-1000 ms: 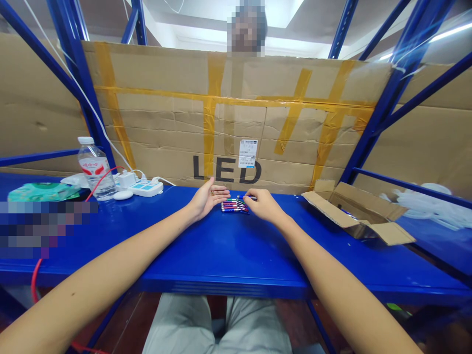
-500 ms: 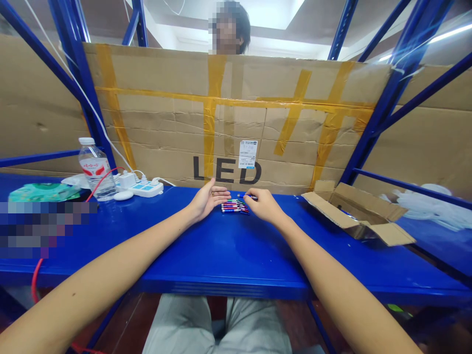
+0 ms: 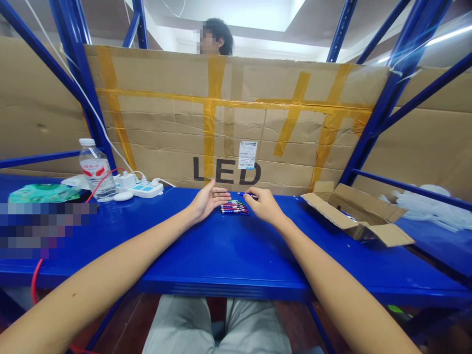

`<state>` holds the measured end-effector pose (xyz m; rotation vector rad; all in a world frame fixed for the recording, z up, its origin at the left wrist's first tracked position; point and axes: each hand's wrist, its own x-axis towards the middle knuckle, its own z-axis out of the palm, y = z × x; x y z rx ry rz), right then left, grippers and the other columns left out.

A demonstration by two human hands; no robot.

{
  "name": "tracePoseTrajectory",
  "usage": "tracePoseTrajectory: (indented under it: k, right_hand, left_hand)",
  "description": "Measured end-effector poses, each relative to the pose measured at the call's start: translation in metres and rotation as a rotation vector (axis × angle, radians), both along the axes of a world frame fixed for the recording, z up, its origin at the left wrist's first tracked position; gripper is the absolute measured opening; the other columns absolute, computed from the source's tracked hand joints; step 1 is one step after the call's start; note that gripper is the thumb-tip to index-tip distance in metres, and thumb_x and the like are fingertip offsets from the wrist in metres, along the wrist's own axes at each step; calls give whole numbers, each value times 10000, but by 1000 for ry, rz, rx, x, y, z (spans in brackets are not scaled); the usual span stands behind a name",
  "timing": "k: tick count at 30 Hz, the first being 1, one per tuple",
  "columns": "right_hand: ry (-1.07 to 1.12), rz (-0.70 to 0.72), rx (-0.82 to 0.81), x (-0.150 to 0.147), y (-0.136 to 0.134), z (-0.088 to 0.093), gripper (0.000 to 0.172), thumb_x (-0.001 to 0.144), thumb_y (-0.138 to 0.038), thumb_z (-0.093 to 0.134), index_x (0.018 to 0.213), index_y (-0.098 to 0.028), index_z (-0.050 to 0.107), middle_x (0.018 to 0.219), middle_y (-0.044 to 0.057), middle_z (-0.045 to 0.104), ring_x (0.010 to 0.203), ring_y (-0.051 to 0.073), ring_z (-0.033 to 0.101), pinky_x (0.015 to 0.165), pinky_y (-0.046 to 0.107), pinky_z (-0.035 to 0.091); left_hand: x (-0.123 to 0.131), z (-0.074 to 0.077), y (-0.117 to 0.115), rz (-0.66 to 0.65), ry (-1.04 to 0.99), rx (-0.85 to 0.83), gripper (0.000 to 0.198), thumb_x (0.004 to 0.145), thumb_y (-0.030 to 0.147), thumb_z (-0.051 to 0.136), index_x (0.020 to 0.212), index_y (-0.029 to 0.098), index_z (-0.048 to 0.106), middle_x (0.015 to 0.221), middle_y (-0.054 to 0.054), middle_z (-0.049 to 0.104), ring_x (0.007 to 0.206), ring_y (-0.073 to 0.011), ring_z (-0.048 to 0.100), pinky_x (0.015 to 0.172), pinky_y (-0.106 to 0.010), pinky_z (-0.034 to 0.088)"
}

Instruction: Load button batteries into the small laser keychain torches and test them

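Observation:
Several coloured pens lie side by side in a row on the blue table, in front of the large cardboard sheet. My left hand is at the row's left end, fingers stretched out and palm turned toward the pens, holding nothing. On the other side my right hand pinches a blue pen between thumb and fingers, just beyond the far end of the row. The pen's tip points left, and its rear part is hidden by the hand.
An open cardboard box with something blue inside stands at the right. On the left are a plastic bottle, a white power strip and a green packet. A person is behind the cardboard sheet.
Both hands and the pens stay almost in place. Behind the cardboard, the person's head has shifted left and lower, and turned to the side.

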<state>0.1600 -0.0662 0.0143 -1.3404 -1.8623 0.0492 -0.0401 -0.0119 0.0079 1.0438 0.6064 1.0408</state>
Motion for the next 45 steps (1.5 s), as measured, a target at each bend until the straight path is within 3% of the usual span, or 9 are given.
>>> tracePoseTrajectory:
  k: [8, 19, 21, 24, 28, 31, 36, 41, 45]
  right_hand:
    - [-51, 11, -8, 1, 1, -1, 225, 861, -240, 521, 828, -143, 721, 816, 66, 740, 726, 167, 615, 680, 261, 401]
    - [-88, 36, -63, 1, 0, -1, 217, 863, -239, 527, 808, -151, 717, 789, 48, 731, 708, 154, 598, 652, 249, 383]
    - [-82, 62, -65, 1, 1, -2, 234, 891, -264, 518, 829, -157, 716, 817, 48, 733, 732, 157, 605, 668, 251, 385]
    - [-99, 136, -79, 1, 0, -3, 276, 940, -307, 486, 872, -169, 714, 849, 46, 734, 760, 160, 613, 691, 259, 388]
    - [-109, 237, -102, -1, -1, -4, 268, 960, -318, 469, 947, -183, 700, 918, 43, 732, 827, 169, 624, 730, 270, 394]
    - [-63, 237, -141, -1, 0, -5, 234, 939, -346, 500, 962, -179, 663, 820, 28, 693, 753, 163, 591, 686, 274, 386]
    - [134, 295, -259, -1, 3, -9, 220, 915, -409, 502, 905, -191, 525, 568, -60, 496, 543, 125, 450, 553, 251, 331]
    - [249, 386, -365, -2, 2, -10, 257, 894, -453, 525, 940, -211, 450, 569, -72, 508, 527, 121, 452, 538, 245, 343]
    - [252, 368, -307, -1, 4, -10, 280, 806, -329, 629, 996, -206, 465, 723, -47, 545, 625, 126, 510, 595, 256, 400]
  left_hand:
    - [0, -1, 1, 9, -15, 7, 522, 986, 484, 379, 945, 50, 665, 935, -228, 714, 907, -257, 710, 906, -363, 541]
    - [0, -1, 4, 63, 0, 79, 520, 995, 468, 371, 864, 66, 675, 892, -188, 718, 892, -234, 707, 903, -362, 538]
    - [0, -3, 4, 74, 71, 158, 451, 977, 444, 429, 869, 83, 677, 884, -160, 720, 857, -220, 704, 868, -359, 544]
    - [0, -7, 3, 97, 275, 410, 249, 873, 346, 618, 909, 110, 689, 886, -109, 723, 812, -200, 688, 825, -354, 541]
    - [2, -13, -2, 77, 455, 707, 217, 798, 293, 669, 953, 141, 680, 861, -58, 719, 788, -188, 670, 790, -335, 530]
    - [2, -15, -6, 76, 534, 814, 224, 813, 287, 631, 987, 150, 658, 855, -43, 703, 777, -178, 654, 755, -316, 516]
    - [0, -10, -12, 136, 682, 1023, 237, 842, 267, 612, 1060, 177, 645, 832, -16, 679, 757, -158, 612, 735, -291, 487]
    - [0, -6, -15, 192, 736, 1165, 129, 876, 264, 591, 945, 183, 664, 898, -34, 683, 782, -159, 613, 749, -289, 477]
    - [-1, -7, -13, 250, 790, 1183, 150, 898, 295, 573, 907, 177, 665, 849, -34, 682, 766, -169, 611, 749, -303, 468]
